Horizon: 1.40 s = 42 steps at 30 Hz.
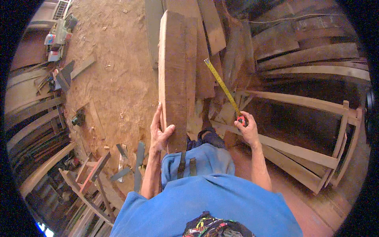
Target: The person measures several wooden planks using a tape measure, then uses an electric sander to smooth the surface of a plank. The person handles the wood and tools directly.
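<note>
Presently the thick board (175, 79) lies in front of the person, its long axis running away from the body, and the left hand (160, 134) is the nearer one: it clasps the left edge, thumb over the upper face. The right hand (248, 127) stands apart to the right, its fingers closed around the tape measure (241, 120). From there the yellow blade (222, 83) slants forward and leftward, toward the board's side, but its tip does not seem to touch the board.
</note>
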Motion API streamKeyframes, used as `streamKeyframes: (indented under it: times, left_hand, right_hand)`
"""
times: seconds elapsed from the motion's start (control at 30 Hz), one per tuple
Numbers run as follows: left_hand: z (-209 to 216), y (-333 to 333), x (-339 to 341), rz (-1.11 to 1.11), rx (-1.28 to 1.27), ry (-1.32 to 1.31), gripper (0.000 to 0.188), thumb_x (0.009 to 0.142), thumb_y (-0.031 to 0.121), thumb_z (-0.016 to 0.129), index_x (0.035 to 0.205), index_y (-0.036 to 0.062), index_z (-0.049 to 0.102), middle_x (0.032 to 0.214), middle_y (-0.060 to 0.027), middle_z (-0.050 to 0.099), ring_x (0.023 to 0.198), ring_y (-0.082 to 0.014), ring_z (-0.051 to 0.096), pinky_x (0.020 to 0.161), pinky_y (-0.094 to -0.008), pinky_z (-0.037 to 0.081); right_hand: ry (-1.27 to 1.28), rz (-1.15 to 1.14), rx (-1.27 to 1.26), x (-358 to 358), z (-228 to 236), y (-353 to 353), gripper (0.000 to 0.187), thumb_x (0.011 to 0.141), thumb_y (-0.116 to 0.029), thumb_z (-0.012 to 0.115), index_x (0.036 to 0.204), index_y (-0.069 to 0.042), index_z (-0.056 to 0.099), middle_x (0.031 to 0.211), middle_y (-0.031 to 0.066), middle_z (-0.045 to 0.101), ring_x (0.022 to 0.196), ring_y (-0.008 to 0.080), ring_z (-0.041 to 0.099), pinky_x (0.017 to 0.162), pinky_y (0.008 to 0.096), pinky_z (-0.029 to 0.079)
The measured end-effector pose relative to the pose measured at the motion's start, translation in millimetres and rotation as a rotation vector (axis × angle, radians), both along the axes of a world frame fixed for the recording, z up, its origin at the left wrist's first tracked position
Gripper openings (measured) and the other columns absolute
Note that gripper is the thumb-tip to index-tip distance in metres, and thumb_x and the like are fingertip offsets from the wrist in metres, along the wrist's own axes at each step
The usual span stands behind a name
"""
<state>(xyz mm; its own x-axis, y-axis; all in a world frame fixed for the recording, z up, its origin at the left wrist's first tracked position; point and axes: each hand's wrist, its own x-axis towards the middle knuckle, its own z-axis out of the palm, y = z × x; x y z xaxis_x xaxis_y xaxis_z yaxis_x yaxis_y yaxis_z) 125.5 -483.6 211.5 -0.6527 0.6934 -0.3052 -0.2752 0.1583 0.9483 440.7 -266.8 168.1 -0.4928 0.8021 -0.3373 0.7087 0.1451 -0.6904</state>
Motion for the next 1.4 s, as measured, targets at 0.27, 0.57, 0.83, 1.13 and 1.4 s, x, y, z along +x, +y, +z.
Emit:
streamKeyframes:
  times: [0.27,0.57,0.83,1.13,1.4]
  left_hand:
    - [-19,50,21,-0.285,-0.817,0.946,0.116,0.067,0.032,0.087,0.159,-0.0026,0.024,0.12,-0.0206,0.057,0.109,-0.0367,0.058,0.093,-0.0469,0.049]
    - [-65,46,27,-0.181,-0.709,0.947,0.114,0.064,0.039,0.09,0.153,-0.0026,0.032,0.12,-0.0198,0.057,0.112,-0.0366,0.058,0.096,-0.0482,0.049]
    - [-84,40,-15,-0.18,-0.399,-0.028,0.115,0.066,0.047,0.095,0.152,-0.0025,0.037,0.148,-0.0235,0.05,0.136,-0.0338,0.052,0.115,-0.0432,0.043]
    - [-54,58,29,-0.02,-0.962,1.01,0.113,0.062,0.035,0.091,0.157,0.008,0.036,0.124,-0.016,0.048,0.115,-0.0348,0.048,0.102,-0.0505,0.04]
    - [-57,59,21,-0.046,-0.948,0.975,0.11,0.062,0.034,0.089,0.155,0.0066,0.036,0.124,-0.0171,0.048,0.117,-0.0354,0.049,0.103,-0.0505,0.04]
  right_hand:
    - [0.021,-0.035,-0.09,-7,5,2,0.057,0.082,-0.033,0.084,0.13,-0.009,0.063,0.115,0.0122,0.063,0.109,0.0281,0.063,0.1,0.0393,0.049]
    - [0.023,0.074,-0.206,-27,8,-3,0.057,0.084,-0.035,0.082,0.13,-0.006,0.064,0.114,0.0146,0.064,0.108,0.0315,0.063,0.099,0.0394,0.05]
    - [-0.028,0.146,-0.243,-37,12,1,0.059,0.086,-0.037,0.08,0.132,-0.005,0.062,0.119,0.0166,0.063,0.113,0.032,0.062,0.103,0.0402,0.048]
    - [-0.02,0.063,-0.266,-28,13,11,0.06,0.085,-0.035,0.08,0.133,-0.003,0.061,0.12,0.0165,0.064,0.115,0.0318,0.062,0.104,0.0401,0.047]
    - [-0.117,0.217,-0.144,-55,22,69,0.06,0.085,-0.039,0.077,0.132,-0.004,0.062,0.12,0.0187,0.063,0.114,0.0346,0.061,0.104,0.0425,0.047]
